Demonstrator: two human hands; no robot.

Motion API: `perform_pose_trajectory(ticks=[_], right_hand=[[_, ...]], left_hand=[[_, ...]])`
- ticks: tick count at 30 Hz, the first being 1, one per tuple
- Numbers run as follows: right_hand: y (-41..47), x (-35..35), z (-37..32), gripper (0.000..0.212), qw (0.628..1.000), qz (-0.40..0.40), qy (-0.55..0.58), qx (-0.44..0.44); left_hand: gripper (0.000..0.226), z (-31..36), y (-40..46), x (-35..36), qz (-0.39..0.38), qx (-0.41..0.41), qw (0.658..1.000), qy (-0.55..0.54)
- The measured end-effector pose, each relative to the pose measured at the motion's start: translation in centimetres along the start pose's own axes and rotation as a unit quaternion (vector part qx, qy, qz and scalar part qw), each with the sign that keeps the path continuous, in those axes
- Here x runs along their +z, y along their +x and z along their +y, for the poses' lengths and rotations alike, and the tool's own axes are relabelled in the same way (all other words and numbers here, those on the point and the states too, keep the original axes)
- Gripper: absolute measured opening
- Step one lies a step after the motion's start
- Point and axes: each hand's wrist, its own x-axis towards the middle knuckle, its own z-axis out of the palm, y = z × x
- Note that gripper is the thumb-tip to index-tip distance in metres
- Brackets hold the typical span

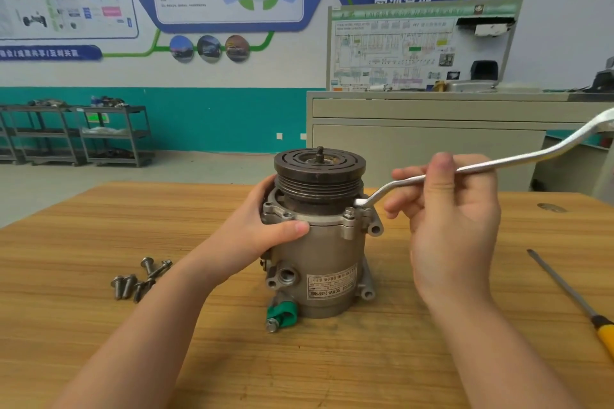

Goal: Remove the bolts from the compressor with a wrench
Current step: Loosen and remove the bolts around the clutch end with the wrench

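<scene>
A single wide-angle camera worn on the person's head is looking forward and slightly down across a light wooden table (99,242). It is sitting close to the work: both bare forearms are reaching in from the bottom edge, and the upright grey metal compressor with its dark grooved pulley (320,232) is filling the centre. The lens is facing a white and teal wall hung with posters (232,103) well beyond the table's far edge. Straight lines are bowing near the frame edges.
</scene>
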Motion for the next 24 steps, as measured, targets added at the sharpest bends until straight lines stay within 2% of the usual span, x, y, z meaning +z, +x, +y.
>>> perform_pose_trajectory(ticks=[7,10,11,13,17,18,20,22,24], right_hand=[[-1.8,0.7,0.3,0.012,0.981,-0.055,-0.101,-0.159],[-2.5,0.7,0.7,0.028,0.952,-0.11,-0.169,-0.23],[-2.7,0.7,0.8,0.028,0.94,-0.127,-0.187,-0.256],[-3.0,0.9,1.1,0.01,0.914,-0.15,-0.221,-0.306],[-3.3,1.2,1.8,0.012,0.875,-0.175,-0.266,-0.365],[-3.4,1.2,1.9,0.012,0.879,-0.166,-0.264,-0.36],[-3.3,1.1,2.0,0.014,0.935,-0.11,-0.187,-0.28],[-2.8,0.9,1.7,0.008,0.988,-0.022,-0.056,-0.14],[-1.3,0.7,1.5,0.009,0.997,0.051,0.044,0.023]], left_hand=[[0.101,-0.1,0.0,0.1,0.001,0.001,1.0,-0.007],[0.101,-0.3,0.0,-0.1,0.005,0.004,1.0,-0.007],[0.101,-0.3,0.1,-0.1,0.007,0.008,1.0,-0.006],[0.102,-0.4,0.2,-0.1,0.011,0.016,1.0,0.0],[0.096,-0.6,0.2,-0.1,0.007,0.022,1.0,-0.003],[0.096,-0.6,0.2,-0.1,0.007,0.015,1.0,-0.005],[0.097,-0.4,0.1,0.0,0.005,-0.002,1.0,-0.004],[0.096,-0.2,0.1,0.0,0.002,-0.011,1.0,0.003],[0.097,-0.2,0.1,0.0,0.003,-0.008,1.0,0.002]])
